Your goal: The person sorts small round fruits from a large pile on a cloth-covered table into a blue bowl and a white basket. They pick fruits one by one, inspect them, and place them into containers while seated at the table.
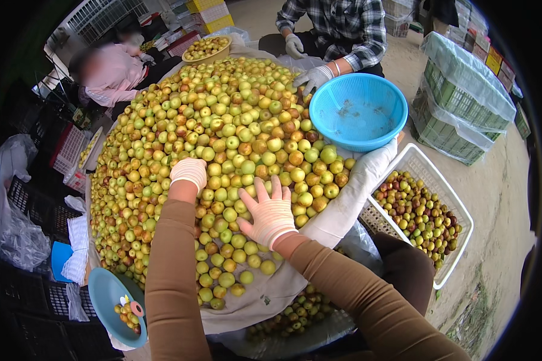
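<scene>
A broad heap of green and reddish-brown jujubes (235, 131) covers a cloth-lined surface before me. My left hand (188, 173), in a striped light glove, rests on the heap with its fingers curled down out of sight; whether they hold fruit is hidden. To its right, my right hand (267, 210), gloved alike, lies palm down on the jujubes with fingers spread and nothing gripped. Looser fruit sits on the pale cloth (271, 289) near my forearms. Below the cloth's near edge, darker jujubes (293, 311) lie in a clear plastic lining.
A blue plastic colander (359, 110) stands at the heap's right edge, beside a co-worker's gloved hand (314, 79). A white crate (465, 225) of redder jujubes sits lower right. At lower left is a blue-grey basin (104, 307) with some fruit. Another person (113, 74) sits at upper left.
</scene>
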Demonstrator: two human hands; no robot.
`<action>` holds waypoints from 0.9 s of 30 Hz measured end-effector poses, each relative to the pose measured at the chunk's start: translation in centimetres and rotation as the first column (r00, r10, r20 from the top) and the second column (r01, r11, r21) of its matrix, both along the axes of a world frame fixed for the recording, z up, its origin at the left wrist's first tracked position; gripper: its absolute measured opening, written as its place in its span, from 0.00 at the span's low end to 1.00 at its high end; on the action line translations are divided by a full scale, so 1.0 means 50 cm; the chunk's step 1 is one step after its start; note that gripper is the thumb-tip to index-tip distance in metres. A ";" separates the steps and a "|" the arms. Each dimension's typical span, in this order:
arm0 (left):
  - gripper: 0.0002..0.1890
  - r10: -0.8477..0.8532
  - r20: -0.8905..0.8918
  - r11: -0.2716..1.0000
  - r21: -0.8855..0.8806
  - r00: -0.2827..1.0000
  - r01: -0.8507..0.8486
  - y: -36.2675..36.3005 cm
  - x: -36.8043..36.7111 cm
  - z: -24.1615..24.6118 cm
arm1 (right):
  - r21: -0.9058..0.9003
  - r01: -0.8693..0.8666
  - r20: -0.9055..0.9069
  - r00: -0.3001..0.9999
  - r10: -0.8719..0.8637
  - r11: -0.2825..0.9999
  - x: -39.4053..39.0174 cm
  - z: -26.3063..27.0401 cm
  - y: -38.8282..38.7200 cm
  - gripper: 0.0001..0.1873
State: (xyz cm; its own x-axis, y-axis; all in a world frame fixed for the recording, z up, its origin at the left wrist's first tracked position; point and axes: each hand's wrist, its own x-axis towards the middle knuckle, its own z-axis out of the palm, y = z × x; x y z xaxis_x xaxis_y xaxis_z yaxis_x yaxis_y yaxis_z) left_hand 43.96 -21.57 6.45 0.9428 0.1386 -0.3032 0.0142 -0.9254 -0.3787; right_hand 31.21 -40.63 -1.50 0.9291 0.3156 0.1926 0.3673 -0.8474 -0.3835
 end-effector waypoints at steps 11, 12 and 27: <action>0.26 0.219 0.217 0.816 -0.576 0.951 -0.057 0.024 -0.029 -0.033 | 0.018 0.012 0.011 1.000 -0.013 1.000 -0.001 -0.003 0.004 0.35; 0.29 0.172 0.218 0.883 -0.466 0.961 -0.052 -0.013 -0.031 -0.010 | 0.009 0.024 0.013 1.000 -0.024 1.000 0.002 -0.003 -0.002 0.35; 0.32 0.246 0.017 0.965 -0.100 0.969 -0.243 -0.102 -0.030 -0.019 | 0.002 0.022 0.027 0.999 -0.022 1.000 -0.004 -0.001 0.006 0.36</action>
